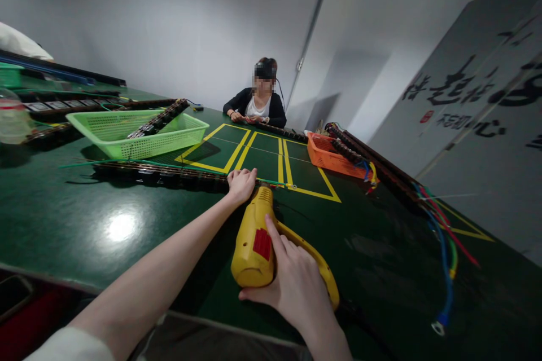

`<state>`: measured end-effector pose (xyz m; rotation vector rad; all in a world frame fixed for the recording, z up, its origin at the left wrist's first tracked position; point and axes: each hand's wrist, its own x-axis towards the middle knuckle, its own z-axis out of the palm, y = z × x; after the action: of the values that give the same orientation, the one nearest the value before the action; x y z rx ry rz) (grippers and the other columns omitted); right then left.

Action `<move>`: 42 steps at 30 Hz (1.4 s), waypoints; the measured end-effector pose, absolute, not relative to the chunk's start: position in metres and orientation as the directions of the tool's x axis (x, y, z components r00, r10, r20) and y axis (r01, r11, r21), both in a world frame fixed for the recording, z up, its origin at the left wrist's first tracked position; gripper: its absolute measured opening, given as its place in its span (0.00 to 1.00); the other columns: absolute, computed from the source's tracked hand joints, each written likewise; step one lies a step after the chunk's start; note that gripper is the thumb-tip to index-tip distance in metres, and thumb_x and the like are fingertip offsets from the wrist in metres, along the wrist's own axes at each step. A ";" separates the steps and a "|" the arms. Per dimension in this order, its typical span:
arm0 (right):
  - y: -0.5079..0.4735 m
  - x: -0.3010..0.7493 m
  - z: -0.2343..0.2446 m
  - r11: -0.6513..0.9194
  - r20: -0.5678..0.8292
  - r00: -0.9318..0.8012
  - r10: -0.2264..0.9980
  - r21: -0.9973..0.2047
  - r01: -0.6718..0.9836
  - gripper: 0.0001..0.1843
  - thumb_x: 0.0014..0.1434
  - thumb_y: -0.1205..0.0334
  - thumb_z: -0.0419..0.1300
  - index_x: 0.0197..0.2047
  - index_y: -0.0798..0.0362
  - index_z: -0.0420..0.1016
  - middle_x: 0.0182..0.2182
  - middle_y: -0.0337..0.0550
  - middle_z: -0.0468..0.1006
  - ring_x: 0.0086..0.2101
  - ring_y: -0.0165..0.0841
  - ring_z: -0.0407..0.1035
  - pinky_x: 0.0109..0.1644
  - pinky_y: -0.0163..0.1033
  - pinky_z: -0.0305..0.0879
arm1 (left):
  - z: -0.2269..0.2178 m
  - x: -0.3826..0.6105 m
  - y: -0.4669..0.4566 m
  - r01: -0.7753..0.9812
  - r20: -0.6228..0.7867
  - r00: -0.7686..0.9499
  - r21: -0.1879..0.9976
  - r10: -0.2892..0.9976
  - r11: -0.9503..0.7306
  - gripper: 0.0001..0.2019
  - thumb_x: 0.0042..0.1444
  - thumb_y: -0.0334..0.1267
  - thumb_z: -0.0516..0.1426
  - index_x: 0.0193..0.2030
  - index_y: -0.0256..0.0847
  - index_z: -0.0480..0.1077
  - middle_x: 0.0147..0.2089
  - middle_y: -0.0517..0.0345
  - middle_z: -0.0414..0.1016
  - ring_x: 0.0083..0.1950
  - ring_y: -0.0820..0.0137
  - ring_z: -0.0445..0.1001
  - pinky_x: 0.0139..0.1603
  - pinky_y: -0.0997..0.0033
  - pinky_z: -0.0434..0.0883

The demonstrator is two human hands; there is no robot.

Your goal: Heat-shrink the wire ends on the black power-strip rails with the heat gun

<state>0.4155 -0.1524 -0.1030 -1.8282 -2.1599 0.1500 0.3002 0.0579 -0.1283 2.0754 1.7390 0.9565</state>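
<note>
My right hand (298, 276) is wrapped round a yellow heat gun (249, 242) with a red label, the index finger lying along its body. Its nozzle points away from me, towards thin wires that end in a ring terminal (293, 186). With fingers curled, my left hand (241, 185) grips the right end of a long dark segmented bar (169, 176) just left of the nozzle. A green wire (203, 168) runs along the top of this bar. What lies under my left fingers is hidden.
A light green basket (139, 144) holds a similar bar. At right, an orange basket (334, 161) stands beside long bars with coloured cables (451, 271). Yellow tape (282, 161) marks the green table (372, 248). Across it sits a person (258, 104); a plastic bottle (12, 118) is far left.
</note>
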 end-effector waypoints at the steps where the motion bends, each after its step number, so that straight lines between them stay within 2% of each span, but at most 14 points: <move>1: -0.152 0.416 -0.103 0.181 0.155 -0.142 0.978 -0.276 0.944 0.69 0.30 0.40 0.71 0.68 0.45 0.36 0.45 0.46 0.71 0.44 0.45 0.66 0.49 0.51 0.62 | -0.127 0.300 0.059 0.769 0.297 0.060 0.596 0.953 -0.233 0.28 0.66 0.45 0.35 0.34 0.41 0.74 0.47 0.55 0.73 0.54 0.62 0.63 0.58 0.60 0.52; 7: -0.155 0.414 -0.102 0.196 0.160 -0.157 0.975 -0.270 0.943 0.68 0.32 0.39 0.70 0.68 0.45 0.35 0.46 0.46 0.70 0.44 0.45 0.66 0.49 0.51 0.62 | -0.123 0.299 0.061 0.767 0.252 0.078 0.603 0.964 -0.220 0.30 0.66 0.46 0.33 0.36 0.40 0.74 0.49 0.54 0.72 0.55 0.60 0.62 0.58 0.60 0.53; 11: -0.158 0.409 -0.105 0.231 0.173 -0.192 0.966 -0.248 0.941 0.69 0.31 0.38 0.70 0.68 0.46 0.37 0.44 0.46 0.70 0.43 0.44 0.66 0.48 0.51 0.62 | -0.125 0.297 0.062 0.795 0.271 0.110 0.553 0.956 -0.249 0.29 0.66 0.43 0.32 0.39 0.40 0.73 0.48 0.53 0.72 0.55 0.61 0.63 0.58 0.60 0.53; 15: -0.157 0.405 -0.106 0.257 0.200 -0.210 0.957 -0.247 0.934 0.66 0.34 0.35 0.66 0.68 0.46 0.36 0.42 0.46 0.70 0.42 0.44 0.67 0.46 0.49 0.63 | -0.127 0.296 0.065 0.810 0.281 0.146 0.517 0.949 -0.277 0.27 0.66 0.39 0.32 0.42 0.41 0.72 0.48 0.54 0.72 0.54 0.63 0.63 0.58 0.61 0.53; 26: -0.155 0.405 -0.106 0.233 0.235 -0.179 0.955 -0.225 0.946 0.65 0.34 0.36 0.68 0.68 0.45 0.37 0.40 0.43 0.71 0.39 0.42 0.67 0.44 0.48 0.63 | -0.132 0.295 0.063 0.810 0.327 0.187 0.482 0.926 -0.334 0.21 0.64 0.36 0.38 0.36 0.40 0.73 0.48 0.54 0.71 0.53 0.63 0.63 0.56 0.61 0.53; 31: -0.161 0.416 -0.108 0.169 0.272 -0.107 0.956 -0.215 0.962 0.68 0.30 0.40 0.71 0.68 0.42 0.37 0.40 0.41 0.71 0.39 0.42 0.67 0.44 0.49 0.64 | -0.135 0.296 0.060 0.803 0.376 0.140 0.499 0.916 -0.327 0.20 0.63 0.36 0.41 0.34 0.42 0.74 0.47 0.57 0.71 0.51 0.64 0.63 0.55 0.61 0.53; 37: -0.170 0.435 -0.113 0.127 0.356 -0.071 0.932 -0.135 0.983 0.65 0.36 0.39 0.68 0.68 0.43 0.34 0.44 0.44 0.72 0.40 0.43 0.68 0.43 0.48 0.65 | -0.138 0.298 0.062 0.765 0.389 0.103 0.557 0.916 -0.323 0.22 0.64 0.38 0.40 0.33 0.43 0.75 0.46 0.59 0.72 0.51 0.66 0.63 0.56 0.62 0.52; 42: -0.173 0.435 -0.116 0.128 0.370 -0.067 0.927 -0.142 0.982 0.64 0.37 0.38 0.68 0.68 0.42 0.35 0.45 0.44 0.71 0.41 0.43 0.68 0.45 0.49 0.65 | -0.141 0.299 0.064 0.754 0.392 0.101 0.569 0.914 -0.328 0.20 0.62 0.35 0.41 0.33 0.42 0.75 0.47 0.60 0.71 0.51 0.67 0.63 0.57 0.62 0.52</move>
<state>0.4352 -0.1726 -0.1158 -1.8455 -2.0439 -0.2047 0.2986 0.0638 -0.1414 2.1521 1.6687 1.0413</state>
